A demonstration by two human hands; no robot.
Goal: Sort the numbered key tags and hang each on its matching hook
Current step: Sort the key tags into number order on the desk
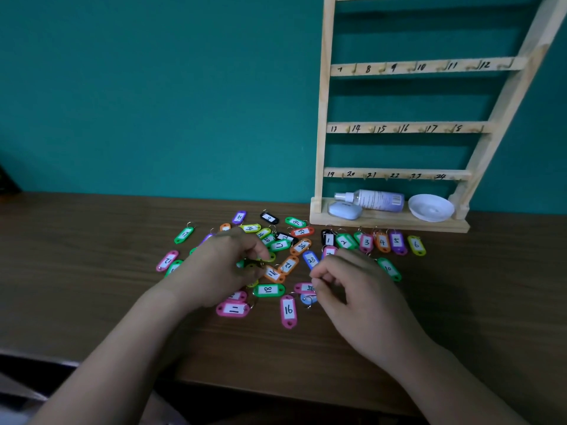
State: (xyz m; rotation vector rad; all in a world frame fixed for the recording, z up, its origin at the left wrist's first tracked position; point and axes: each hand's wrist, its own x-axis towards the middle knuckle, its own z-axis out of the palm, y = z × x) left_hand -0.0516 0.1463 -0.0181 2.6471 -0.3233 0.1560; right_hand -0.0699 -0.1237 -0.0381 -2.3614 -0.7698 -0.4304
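Left hand and right hand curl over key tags on the counter, grip unclear; the rack base holds a spray bottle, case, bowl.

Your coloured key tags lie flat in a loose heap on the worktop, under your left grip and between it and your right grip. Beyond your right grip, tags 1 to 6 sit in a row, and past them stands the wooden hook rack, rails numbered 7 to 24.
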